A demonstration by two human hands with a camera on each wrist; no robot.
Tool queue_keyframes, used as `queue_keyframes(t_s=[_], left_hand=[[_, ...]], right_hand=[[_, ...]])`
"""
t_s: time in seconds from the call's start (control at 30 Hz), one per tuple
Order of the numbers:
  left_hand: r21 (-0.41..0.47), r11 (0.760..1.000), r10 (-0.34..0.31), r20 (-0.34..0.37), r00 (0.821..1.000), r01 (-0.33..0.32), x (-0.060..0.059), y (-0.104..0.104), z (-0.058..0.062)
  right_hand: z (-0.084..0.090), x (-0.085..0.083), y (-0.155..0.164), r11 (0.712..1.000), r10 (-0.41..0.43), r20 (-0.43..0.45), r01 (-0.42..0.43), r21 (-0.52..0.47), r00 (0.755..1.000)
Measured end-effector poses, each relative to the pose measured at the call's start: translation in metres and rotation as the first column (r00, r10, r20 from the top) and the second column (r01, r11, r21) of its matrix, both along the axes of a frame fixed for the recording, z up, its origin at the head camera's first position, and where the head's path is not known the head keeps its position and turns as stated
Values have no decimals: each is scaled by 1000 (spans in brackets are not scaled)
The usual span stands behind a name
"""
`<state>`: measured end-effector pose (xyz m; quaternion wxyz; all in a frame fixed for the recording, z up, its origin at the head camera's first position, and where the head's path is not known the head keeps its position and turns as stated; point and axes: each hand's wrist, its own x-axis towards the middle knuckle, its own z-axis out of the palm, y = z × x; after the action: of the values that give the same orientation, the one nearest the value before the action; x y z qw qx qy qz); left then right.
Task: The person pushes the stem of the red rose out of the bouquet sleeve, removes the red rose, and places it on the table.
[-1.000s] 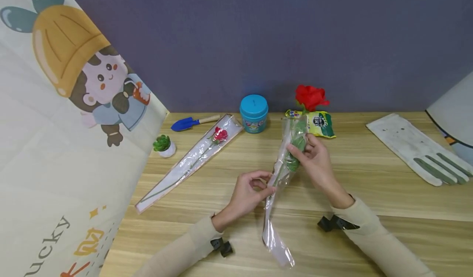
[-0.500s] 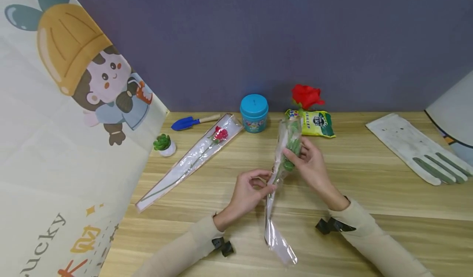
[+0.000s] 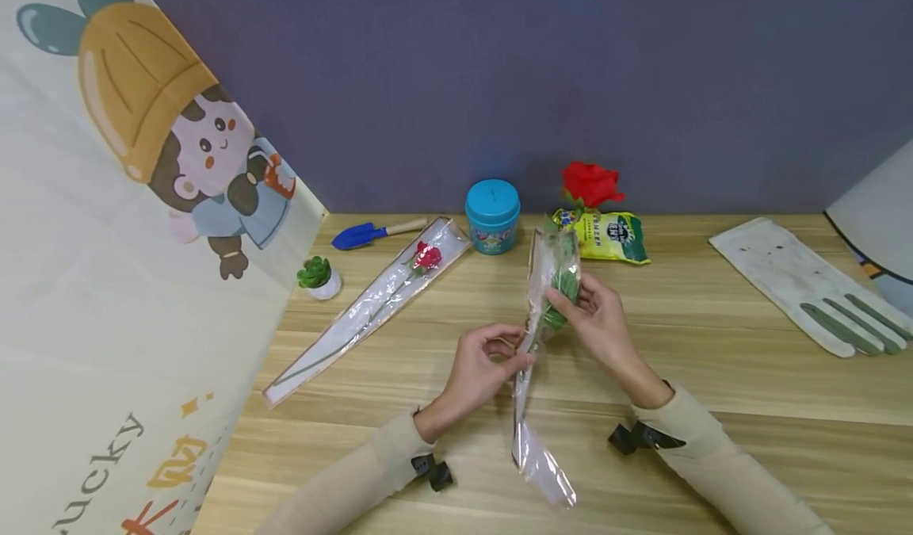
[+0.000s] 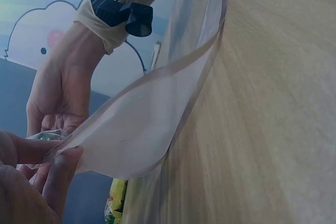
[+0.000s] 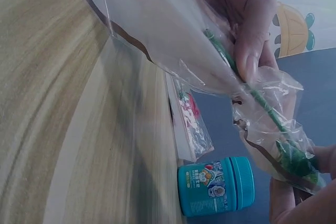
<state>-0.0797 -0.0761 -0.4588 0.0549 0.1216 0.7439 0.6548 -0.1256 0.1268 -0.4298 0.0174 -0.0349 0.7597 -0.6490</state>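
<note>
We read this as a staged hobby or craft desk, not a real shop: wooden tabletop [image 3: 713, 408], plain purple backdrop wall [image 3: 571, 67], cartoon-print cloth [image 3: 143, 242] at left, plus gardening props, a blue trowel [image 3: 371, 235], gloves [image 3: 813, 285], a tiny potted succulent [image 3: 318, 278], a teal jar [image 3: 492, 216].

Glossy clear plastic sleeve [image 3: 536, 345], matt wood-grain table [image 3: 713, 408], shiny plastic teal jar [image 3: 492, 216].

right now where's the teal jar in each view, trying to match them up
Head: teal jar stands at the table's far edge, left of the red rose.
Left wrist: not in it.
Right wrist: bottom middle, lying sideways in the picture.
Shared landmark: the clear sleeve both hands hold.
</note>
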Motion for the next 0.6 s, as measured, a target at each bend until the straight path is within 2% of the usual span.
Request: queue_keyframes(t_s=[0.3,0.47,0.6], left_hand=[[-11,999,-43,16,999,43,-1,-1,0],[-19,995,-93,25,995,93,0,-2,2],[-39,991,-129,42,991,131,0,-2,4]], right_hand=[[0,0,0,996,-66,68,70,-56,995],[8,-4,6,985,-81,115,97,-144,990],[15,-7,10,978,-93,108,111,-176,990]])
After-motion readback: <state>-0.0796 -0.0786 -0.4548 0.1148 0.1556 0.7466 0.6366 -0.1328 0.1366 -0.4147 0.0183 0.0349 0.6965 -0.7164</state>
